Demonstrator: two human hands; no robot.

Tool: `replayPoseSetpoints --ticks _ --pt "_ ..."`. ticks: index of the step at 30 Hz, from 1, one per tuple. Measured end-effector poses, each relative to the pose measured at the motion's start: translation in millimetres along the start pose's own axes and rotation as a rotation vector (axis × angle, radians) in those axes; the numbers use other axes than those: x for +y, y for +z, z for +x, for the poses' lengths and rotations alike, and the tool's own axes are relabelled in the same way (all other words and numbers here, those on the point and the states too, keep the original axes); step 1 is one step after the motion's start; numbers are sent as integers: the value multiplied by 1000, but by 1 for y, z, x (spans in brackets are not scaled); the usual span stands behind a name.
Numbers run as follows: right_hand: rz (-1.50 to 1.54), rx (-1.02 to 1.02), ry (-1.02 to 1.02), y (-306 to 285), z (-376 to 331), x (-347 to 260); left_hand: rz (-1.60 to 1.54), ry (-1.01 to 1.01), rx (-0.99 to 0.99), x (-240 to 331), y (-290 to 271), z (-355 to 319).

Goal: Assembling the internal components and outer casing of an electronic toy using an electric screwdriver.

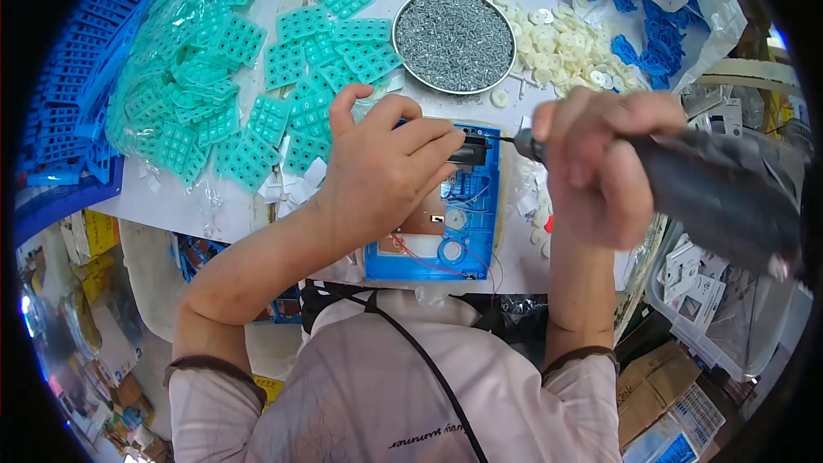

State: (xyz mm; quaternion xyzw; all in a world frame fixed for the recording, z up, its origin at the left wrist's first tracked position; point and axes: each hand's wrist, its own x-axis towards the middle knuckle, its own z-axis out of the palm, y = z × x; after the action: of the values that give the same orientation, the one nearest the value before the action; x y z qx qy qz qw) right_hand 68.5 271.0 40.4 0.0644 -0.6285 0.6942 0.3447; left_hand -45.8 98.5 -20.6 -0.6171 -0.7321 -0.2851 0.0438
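My right hand is wrapped round a black electric screwdriver, held sideways with its thin bit pointing left. The bit's tip is close to a small black part at the upper end of a blue plastic housing; I cannot tell whether it touches a screw. Pressed over that black part and the housing's upper left are the bent fingers of my left hand. Inside the housing are a brown circuit board, thin red wires and round openings. My left hand hides the housing's upper left.
Beyond the housing stands a round tin full of small screws. Green rubber keypads are heaped at left beside stacked blue plastic frames. Cream plastic discs and a clear bag with blue pieces lie at far right.
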Motion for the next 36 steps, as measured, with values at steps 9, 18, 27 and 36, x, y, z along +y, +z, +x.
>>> replayPoseSetpoints --ticks 9,18,27,36 --pt "-113 -15 96 7 -4 23 -27 -18 47 3 4 1" --pt "6 -119 190 -17 7 24 -278 -22 -131 -6 7 13" --pt "447 -571 187 -122 32 -49 -329 -397 -63 -6 -170 -49" --pt "-1383 -10 747 -287 64 38 397 -802 -682 -29 -223 -231"
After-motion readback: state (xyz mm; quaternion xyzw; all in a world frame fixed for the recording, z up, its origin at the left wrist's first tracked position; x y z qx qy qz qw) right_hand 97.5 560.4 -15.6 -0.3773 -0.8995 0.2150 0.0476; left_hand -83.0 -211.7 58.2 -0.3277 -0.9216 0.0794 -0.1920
